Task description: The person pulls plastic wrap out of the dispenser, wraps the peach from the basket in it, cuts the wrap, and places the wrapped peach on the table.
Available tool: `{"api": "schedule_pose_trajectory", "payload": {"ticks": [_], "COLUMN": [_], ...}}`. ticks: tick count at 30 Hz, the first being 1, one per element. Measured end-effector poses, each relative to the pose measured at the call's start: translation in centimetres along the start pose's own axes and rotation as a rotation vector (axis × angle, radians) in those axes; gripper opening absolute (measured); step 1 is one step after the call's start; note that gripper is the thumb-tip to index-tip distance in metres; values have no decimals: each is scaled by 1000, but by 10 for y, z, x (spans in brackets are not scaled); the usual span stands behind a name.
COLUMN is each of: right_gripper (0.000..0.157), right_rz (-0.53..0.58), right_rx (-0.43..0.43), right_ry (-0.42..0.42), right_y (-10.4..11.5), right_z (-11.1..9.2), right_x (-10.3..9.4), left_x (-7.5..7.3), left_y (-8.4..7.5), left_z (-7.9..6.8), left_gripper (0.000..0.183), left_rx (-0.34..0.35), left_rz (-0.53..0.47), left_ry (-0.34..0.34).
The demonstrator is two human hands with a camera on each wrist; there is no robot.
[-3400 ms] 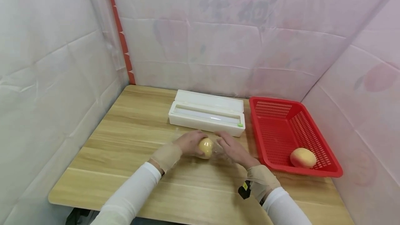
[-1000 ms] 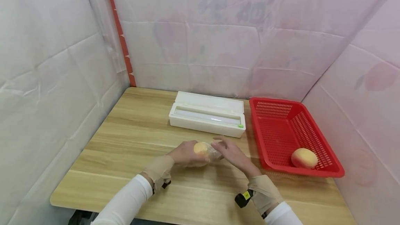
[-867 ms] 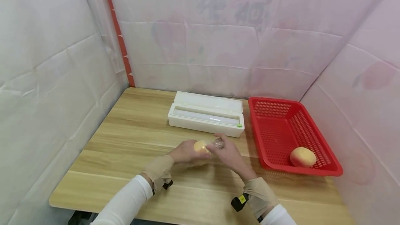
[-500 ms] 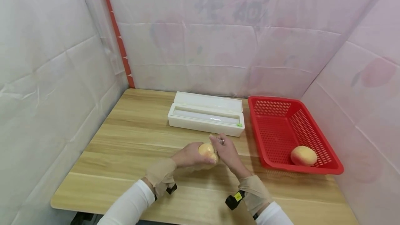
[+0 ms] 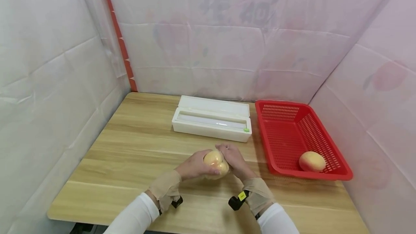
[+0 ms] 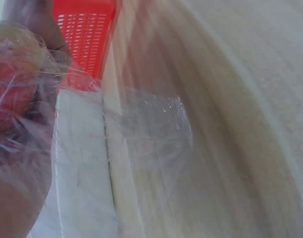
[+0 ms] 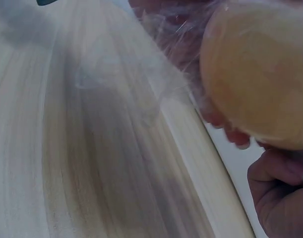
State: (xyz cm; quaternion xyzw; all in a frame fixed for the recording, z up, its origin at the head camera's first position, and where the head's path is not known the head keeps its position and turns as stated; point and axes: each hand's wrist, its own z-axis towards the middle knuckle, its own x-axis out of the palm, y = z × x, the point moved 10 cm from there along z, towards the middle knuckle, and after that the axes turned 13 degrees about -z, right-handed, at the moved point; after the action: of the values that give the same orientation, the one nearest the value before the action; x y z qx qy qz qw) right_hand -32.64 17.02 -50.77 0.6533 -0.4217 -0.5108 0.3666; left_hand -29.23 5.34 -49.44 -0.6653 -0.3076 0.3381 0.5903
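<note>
A yellow-and-red peach (image 5: 215,161) in clear cling film is held over the middle of the table by my left hand (image 5: 195,165), whose fingers curl round it. Against its right side, my right hand (image 5: 234,159) has its fingers curled and pinches the gathered film. In the right wrist view the film lies tight and shiny over the peach (image 7: 260,74), with the right thumb and finger (image 7: 282,188) just below. A loose flap of cling film (image 6: 158,124) hangs away from the peach in the left wrist view.
Behind the hands stands a white cling film box (image 5: 208,130), its lid up and a roll (image 5: 211,120) inside. To the right is a red perforated basket (image 5: 269,154) holding another peach (image 5: 312,161). White sheeting (image 5: 227,46) encloses the table's back and sides.
The right hand has moved from loosely spread fingers on the film to a curled grip against the peach. The peach has turned in the left hand. Box and basket stay put.
</note>
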Motion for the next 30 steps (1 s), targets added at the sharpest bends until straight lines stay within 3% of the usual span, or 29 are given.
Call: {"api": "schedule_pose_trajectory", "payload": {"ticks": [10,16,21,26,30], "right_gripper": [20,25,27,33,38], "right_rz": [141,277,371,433,448], "right_rx": [62,54,137,167,171], "right_ry": [14,174,315,322,304], "right_y": [0,-2,-6,-8,-9], "right_z": [-8,-14,-25,-29,-29], "right_x": [17,35,45,46,42], "left_x": [-3,-2,1,6,5], "left_y": [-7,-12,-16,-17,-15], "left_z": [-10,-8,-7,-4,-2], "left_gripper": [47,49,60,63,75], "left_rx": [18,41,51,54,49], "left_rz": [-70,-6,34,65,189], "left_ry": [-9,22,52,122,133]}}
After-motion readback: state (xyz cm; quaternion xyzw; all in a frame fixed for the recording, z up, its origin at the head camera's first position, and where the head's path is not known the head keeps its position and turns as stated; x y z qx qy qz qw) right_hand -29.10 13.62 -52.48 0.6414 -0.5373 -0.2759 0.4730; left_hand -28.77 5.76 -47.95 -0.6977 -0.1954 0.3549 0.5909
